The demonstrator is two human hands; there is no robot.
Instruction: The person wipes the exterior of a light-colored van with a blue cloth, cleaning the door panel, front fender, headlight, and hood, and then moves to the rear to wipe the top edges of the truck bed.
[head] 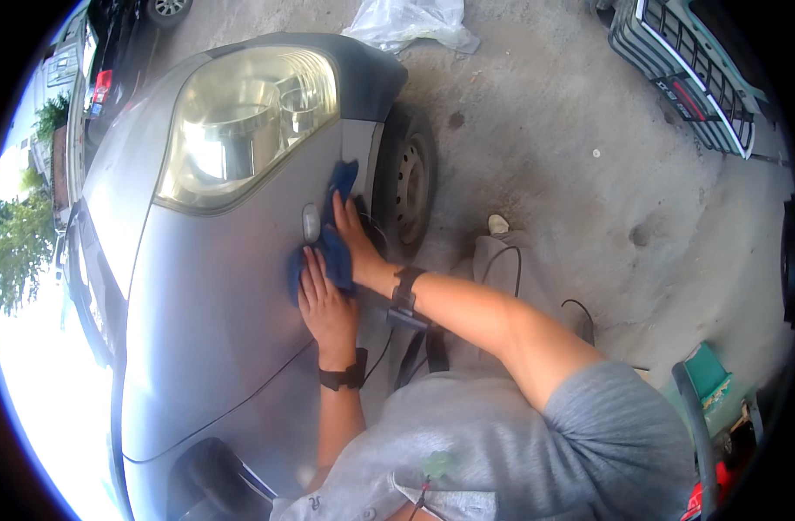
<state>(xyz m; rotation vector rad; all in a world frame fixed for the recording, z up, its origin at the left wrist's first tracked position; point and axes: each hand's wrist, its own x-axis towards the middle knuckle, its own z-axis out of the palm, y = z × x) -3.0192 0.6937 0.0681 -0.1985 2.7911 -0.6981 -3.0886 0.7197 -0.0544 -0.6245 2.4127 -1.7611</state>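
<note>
A blue cloth (338,255) lies bunched against the silver front fender (241,293) of a vehicle, beside a small oval side marker lamp (311,223). My left hand (326,309) presses the cloth's lower part to the panel with its fingers stretched out. Higher and to the right, my right hand (360,244) holds the cloth near the wheel arch, and part of the cloth sticks out above its fingertips. The palms and the cloth beneath them are hidden. Above the hands is the large, yellowed headlight (247,130).
The front wheel (410,182) stands right of the hands, below a dark bumper corner (371,78). A side mirror (215,472) is at the lower left. Clear plastic sheeting (414,23) lies on the concrete floor. A grille (697,84) and a green object (705,372) are on the right.
</note>
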